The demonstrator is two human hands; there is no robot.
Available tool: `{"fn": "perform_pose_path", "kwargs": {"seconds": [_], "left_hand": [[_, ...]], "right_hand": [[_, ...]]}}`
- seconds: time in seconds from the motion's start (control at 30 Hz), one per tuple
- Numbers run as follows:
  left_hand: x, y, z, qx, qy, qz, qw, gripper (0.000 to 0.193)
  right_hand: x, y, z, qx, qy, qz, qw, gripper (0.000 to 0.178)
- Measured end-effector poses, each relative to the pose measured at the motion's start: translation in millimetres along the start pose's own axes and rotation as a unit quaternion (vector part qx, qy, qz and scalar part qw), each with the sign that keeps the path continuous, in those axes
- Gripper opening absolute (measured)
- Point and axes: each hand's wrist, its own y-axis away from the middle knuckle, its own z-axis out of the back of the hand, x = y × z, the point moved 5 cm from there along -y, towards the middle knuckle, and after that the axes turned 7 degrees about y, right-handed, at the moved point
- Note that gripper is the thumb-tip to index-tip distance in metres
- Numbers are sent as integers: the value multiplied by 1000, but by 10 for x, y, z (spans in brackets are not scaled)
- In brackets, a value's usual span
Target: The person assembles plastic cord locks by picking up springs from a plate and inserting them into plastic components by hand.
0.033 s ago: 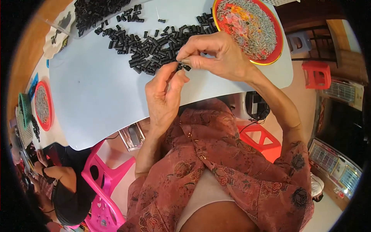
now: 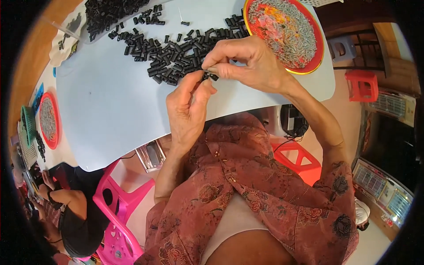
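Observation:
Over the near edge of the black pile, my two hands meet fingertip to fingertip. My right hand (image 2: 254,64) is closed in a pinch of thumb and forefinger; what it grips is too small and covered to make out. Just below left, my left hand (image 2: 187,104) has its thumb and forefinger curled toward the same spot, and its hold is mostly hidden too. A bit of a small black cylindrical part (image 2: 213,77) shows between the fingertips. Beyond them spreads a heap of short black cylindrical parts (image 2: 176,57) on the pale table (image 2: 110,101).
A red, gold-rimmed plate (image 2: 321,48) of small silvery metal pieces stands right of the heap. A clear container (image 2: 110,13) of black parts is at far left. Another red plate (image 2: 57,132) lies left, near a seated person (image 2: 75,212) and a pink chair (image 2: 132,198). A red stool (image 2: 300,163) stands under the table's right side.

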Motion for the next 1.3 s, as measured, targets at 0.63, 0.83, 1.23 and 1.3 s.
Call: {"fn": "perform_pose_path", "kwargs": {"seconds": [0.63,0.83,1.23,1.3], "left_hand": [[-26,-29,4,17,-33,-34,999,18],[-47,-24,18,20,-37,-37,998,17],[-26,4,11,17,-18,26,999,18],[-39,0,9,18,-6,0,1000,18]], "right_hand": [[-270,134,-186,-112,-120,-22,986,17],[-8,-255,156,-160,105,28,981,17],[-423,-1026,63,-16,352,85,932,17],[-385,-1002,103,-24,381,83,921,16]]}}
